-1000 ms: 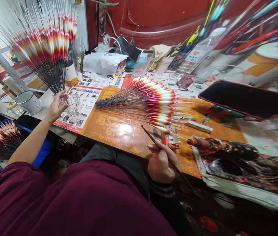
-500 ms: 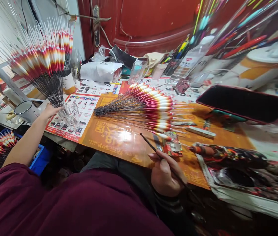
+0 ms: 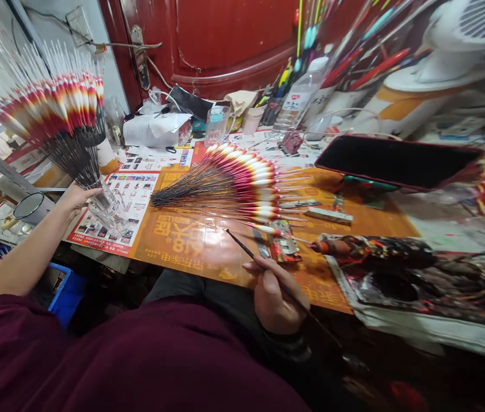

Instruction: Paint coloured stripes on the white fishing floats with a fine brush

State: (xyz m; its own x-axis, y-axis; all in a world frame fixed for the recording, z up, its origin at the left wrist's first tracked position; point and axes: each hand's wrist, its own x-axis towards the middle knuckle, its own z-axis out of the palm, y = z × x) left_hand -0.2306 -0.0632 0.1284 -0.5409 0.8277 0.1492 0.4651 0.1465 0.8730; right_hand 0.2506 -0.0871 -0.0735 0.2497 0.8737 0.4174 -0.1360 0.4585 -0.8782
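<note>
Left hand: the left hand (image 3: 79, 197) is reaching across to the upright bunch (image 3: 68, 103), its grip closing around the black stems low down.
Upright bunch: it is leaning left, its red, yellow and white bodies spreading above the stems, pale thin tips pointing upward.
Glass mug: the glass mug (image 3: 115, 222) is standing just beside the left hand, right under the stems; how far they are reaching inside is hard to tell.
Right hand: the right hand (image 3: 279, 300) is grasping a thin dark stick (image 3: 242, 245), whose narrow end is pointing toward the upper left, over the orange sheet (image 3: 190, 257).
Flat bunch: the second bunch (image 3: 253, 183) is lying fanned on the surface (image 3: 431, 220), between the hands and farther back, its stems gathering at the left.
Right side: a phone (image 3: 397, 163) is resting tilted beyond a paint-smeared bottle (image 3: 383, 253).
</note>
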